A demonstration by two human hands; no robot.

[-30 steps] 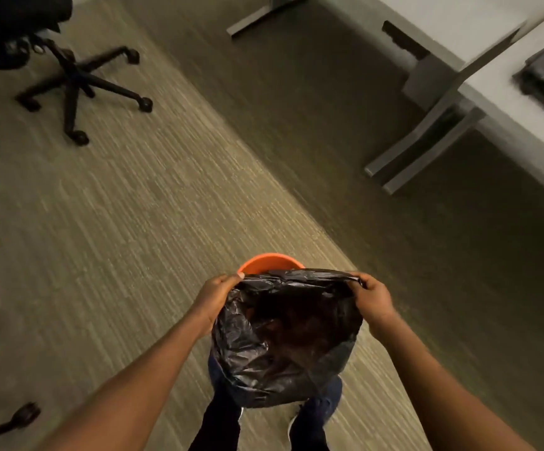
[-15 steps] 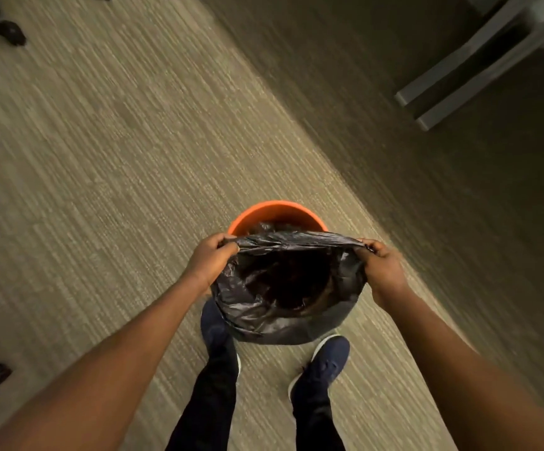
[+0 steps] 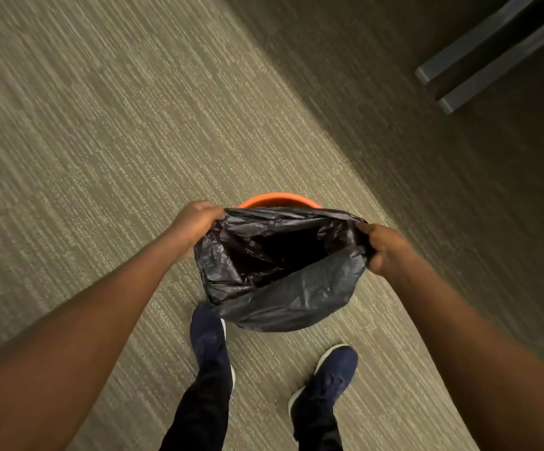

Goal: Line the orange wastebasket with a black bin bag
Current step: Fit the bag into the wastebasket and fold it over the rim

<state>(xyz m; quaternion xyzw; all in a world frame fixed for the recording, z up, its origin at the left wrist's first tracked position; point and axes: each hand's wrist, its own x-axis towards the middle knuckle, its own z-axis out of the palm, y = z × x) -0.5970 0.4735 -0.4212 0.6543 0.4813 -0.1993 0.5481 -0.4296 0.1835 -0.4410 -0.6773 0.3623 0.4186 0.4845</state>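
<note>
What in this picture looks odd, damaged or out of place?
Nothing stands out. The left hand and right hand hold the black bag open by its mouth in front of the orange bin, whose rim shows just behind it. The bag is crumpled, but I see no tear and no spill on the carpet.

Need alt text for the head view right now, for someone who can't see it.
Both hands, left hand and right hand, hold a black bin bag open over an orange wastebasket on carpet; navy shoes below.
</note>
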